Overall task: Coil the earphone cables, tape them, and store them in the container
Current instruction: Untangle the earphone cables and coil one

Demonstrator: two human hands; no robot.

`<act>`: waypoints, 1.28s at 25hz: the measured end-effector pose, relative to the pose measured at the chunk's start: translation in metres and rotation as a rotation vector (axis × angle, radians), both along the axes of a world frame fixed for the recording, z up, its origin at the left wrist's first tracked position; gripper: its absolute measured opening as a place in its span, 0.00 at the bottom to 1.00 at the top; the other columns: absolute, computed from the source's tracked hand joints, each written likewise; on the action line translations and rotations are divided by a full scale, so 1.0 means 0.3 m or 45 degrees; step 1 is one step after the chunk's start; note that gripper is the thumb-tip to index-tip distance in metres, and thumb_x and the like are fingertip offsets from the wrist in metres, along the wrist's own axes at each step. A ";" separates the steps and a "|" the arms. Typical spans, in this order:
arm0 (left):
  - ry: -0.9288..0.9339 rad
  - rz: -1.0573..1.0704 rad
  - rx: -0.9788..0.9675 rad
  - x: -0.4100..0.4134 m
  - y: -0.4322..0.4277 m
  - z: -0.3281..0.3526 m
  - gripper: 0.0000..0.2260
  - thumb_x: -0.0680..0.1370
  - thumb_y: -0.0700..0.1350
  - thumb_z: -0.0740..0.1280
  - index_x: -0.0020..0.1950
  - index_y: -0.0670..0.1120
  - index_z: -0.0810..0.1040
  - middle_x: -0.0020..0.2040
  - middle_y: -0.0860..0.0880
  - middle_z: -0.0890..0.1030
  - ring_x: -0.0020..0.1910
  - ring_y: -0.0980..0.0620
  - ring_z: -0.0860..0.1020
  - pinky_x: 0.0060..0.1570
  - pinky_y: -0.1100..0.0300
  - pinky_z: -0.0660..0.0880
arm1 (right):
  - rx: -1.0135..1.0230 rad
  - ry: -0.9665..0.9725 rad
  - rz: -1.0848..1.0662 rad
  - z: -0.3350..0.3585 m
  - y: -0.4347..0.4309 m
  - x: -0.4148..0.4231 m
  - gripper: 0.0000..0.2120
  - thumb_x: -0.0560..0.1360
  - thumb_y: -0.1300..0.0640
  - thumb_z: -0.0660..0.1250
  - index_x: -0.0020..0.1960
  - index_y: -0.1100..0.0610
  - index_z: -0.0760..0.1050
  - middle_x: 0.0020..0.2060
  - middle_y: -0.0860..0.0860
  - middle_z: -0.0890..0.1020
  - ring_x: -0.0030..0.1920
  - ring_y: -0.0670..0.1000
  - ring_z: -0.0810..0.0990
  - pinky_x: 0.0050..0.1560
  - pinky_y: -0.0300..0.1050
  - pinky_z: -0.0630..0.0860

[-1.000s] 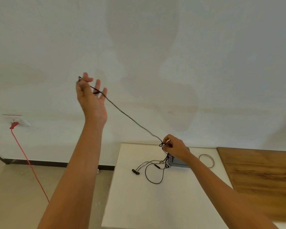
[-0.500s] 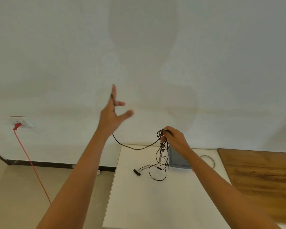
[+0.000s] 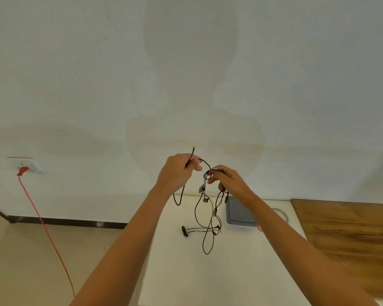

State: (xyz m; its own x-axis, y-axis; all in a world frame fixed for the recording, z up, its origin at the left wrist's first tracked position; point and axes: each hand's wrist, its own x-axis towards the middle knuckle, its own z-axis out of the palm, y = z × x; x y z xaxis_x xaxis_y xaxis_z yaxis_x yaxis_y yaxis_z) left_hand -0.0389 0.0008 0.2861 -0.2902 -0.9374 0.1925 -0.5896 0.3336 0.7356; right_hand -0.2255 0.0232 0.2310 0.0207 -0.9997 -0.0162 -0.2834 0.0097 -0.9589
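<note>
There, the left hand pinched one end of the earphone cable. Just right, the right hand gripped its bunched loops, and strands hung down to the white table near the grey container.

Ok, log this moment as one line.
phase: coiling | left hand: pinches earphone cable near end | right hand: grips gathered loops | slack: hangs onto white table | grey container: on table
</note>
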 end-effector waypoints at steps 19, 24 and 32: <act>0.916 0.188 0.102 0.064 0.002 0.269 0.12 0.83 0.46 0.57 0.44 0.48 0.77 0.45 0.50 0.87 0.21 0.56 0.57 0.21 0.65 0.59 | 0.338 0.418 0.136 -0.186 0.027 0.031 0.21 0.74 0.56 0.70 0.66 0.52 0.71 0.65 0.50 0.74 0.67 0.50 0.72 0.59 0.43 0.72; 0.848 0.087 0.094 0.034 0.035 0.298 0.13 0.83 0.47 0.57 0.44 0.49 0.78 0.45 0.51 0.87 0.22 0.56 0.58 0.21 0.65 0.62 | 0.112 -0.118 0.424 -0.045 0.034 0.138 0.32 0.74 0.52 0.71 0.73 0.49 0.61 0.66 0.41 0.72 0.67 0.37 0.68 0.62 0.31 0.67; 1.256 0.321 -0.139 0.151 0.096 0.482 0.12 0.83 0.44 0.58 0.44 0.47 0.78 0.43 0.51 0.86 0.21 0.56 0.58 0.22 0.63 0.65 | 0.088 0.037 0.338 -0.052 0.164 0.117 0.10 0.81 0.56 0.59 0.46 0.55 0.77 0.40 0.45 0.81 0.45 0.47 0.81 0.53 0.47 0.74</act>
State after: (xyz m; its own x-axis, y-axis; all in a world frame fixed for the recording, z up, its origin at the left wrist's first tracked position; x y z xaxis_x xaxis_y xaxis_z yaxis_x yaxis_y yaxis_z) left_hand 0.0064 0.0296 0.4308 0.2469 -0.9124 0.3265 0.2001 0.3776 0.9041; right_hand -0.1904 0.0723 0.2152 0.2804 -0.9558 -0.0888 -0.3119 -0.0032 -0.9501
